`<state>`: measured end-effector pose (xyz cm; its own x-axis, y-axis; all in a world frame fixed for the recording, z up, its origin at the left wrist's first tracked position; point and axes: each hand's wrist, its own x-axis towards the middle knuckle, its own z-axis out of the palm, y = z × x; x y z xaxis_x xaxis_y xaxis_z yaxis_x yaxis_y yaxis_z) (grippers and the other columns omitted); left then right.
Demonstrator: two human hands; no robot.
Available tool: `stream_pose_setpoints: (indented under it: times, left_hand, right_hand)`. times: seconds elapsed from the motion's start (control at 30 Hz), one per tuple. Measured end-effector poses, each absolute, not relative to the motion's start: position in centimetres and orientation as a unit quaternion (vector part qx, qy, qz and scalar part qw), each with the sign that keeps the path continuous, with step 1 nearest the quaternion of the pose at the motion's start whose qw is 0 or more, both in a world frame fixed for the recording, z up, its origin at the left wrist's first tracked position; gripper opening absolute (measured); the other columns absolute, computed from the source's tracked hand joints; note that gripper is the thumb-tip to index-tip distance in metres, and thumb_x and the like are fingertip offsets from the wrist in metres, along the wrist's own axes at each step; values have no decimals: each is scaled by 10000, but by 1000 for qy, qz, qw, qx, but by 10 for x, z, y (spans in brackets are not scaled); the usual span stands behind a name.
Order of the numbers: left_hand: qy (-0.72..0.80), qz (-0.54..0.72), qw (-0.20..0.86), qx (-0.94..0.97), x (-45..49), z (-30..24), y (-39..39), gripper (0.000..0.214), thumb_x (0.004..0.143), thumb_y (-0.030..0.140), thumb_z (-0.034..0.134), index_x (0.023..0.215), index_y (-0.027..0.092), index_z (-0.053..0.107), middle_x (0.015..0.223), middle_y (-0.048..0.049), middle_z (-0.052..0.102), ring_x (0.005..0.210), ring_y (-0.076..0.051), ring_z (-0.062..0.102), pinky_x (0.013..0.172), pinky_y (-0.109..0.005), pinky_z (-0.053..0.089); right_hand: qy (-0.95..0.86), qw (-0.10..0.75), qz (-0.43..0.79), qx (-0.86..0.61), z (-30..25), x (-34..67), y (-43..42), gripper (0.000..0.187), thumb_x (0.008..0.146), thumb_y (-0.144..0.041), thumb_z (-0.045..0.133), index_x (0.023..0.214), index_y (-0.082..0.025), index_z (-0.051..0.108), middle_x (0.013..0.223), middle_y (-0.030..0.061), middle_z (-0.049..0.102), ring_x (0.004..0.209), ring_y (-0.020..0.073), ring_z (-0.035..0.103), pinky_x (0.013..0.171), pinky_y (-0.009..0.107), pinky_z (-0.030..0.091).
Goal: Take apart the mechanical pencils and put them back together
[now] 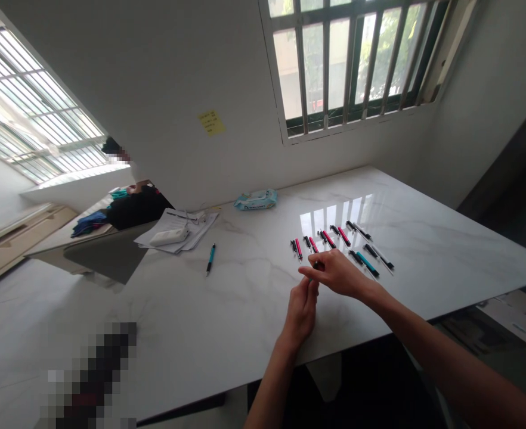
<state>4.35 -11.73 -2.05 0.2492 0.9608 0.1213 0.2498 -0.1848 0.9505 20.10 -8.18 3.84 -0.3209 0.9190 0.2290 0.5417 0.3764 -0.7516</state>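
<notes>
Pinching a mostly covered pen (317, 266) between them, the left hand (302, 310) and right hand (339, 273) meet above the near part of the table (245, 316). A dark section shows at the right hand's curled fingers, and a sliver of teal shows by the left fingertips. The left fingers lie close together, pointing away from the body; the right thumb stretches across toward the left hand. How firmly either presses, I cannot tell.

What counts here is the pen's line: its long axis seems to slant from the left fingertips up and slightly rightward into the right hand's grasp, so the left has the lower end and the right the upper.

Just beyond the right hand lie pink barrels (299, 248) with black pieces alongside; to its right, a teal barrel (367, 263) and a pale barrel (381, 256) slant away from the body. The right hand is nearer to all these. Well apart on the left, nearer the left hand, a teal ballpoint (210, 260) lies pointing away, beside the papers (200, 229).
</notes>
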Motion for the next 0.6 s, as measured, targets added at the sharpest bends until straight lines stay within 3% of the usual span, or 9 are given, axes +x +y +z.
stream_pose_setpoints:
  times: [0.1, 0.27, 0.37, 0.5, 0.6]
  left_hand:
    - [458, 402, 451, 652, 44, -20, -116, 446, 992, 556, 505, 777, 167, 545, 644, 22, 446, 610, -116, 350, 573, -274, 273]
    - [449, 400, 510, 614, 45, -21, -114, 504, 937, 576, 582, 664, 203, 380, 608, 49, 337, 581, -93, 263, 544, -269, 217]
    - [431, 413, 542, 591, 44, -22, -114, 472, 939, 571, 581, 695, 200, 419, 608, 51, 343, 574, -97, 272, 541, -271, 216]
    - [374, 460, 615, 520, 45, -21, -114, 401, 980, 545, 480, 771, 208, 418, 672, 42, 341, 601, -112, 282, 553, -273, 245]
    - [361, 471, 631, 499, 48, -20, -115, 420, 996, 563, 441, 771, 211, 398, 712, 30, 340, 632, -122, 296, 576, -282, 265]
  right_hand:
    - [-767, 324, 333, -442, 42, 204, -83, 554, 957, -538, 609, 610, -207, 331, 550, -60, 346, 558, 106, 295, 543, 280, 229]
    - [-766, 311, 398, -397, 46, 208, -83, 437, 929, -480, 668, 693, -212, 417, 609, -66, 419, 592, 109, 355, 550, 261, 281]
    - [-751, 334, 417, -388, 46, 211, -82, 336, 904, -433, 709, 752, -209, 510, 661, -52, 495, 615, 117, 418, 567, 263, 335]
    - [-719, 381, 465, -347, 45, 213, -81, 136, 924, -336, 673, 953, -204, 686, 962, 31, 688, 806, 153, 593, 729, 295, 490]
    - [-699, 403, 478, -347, 42, 213, -82, 172, 908, -323, 691, 1034, -221, 747, 1098, 54, 710, 846, 159, 625, 795, 327, 540]
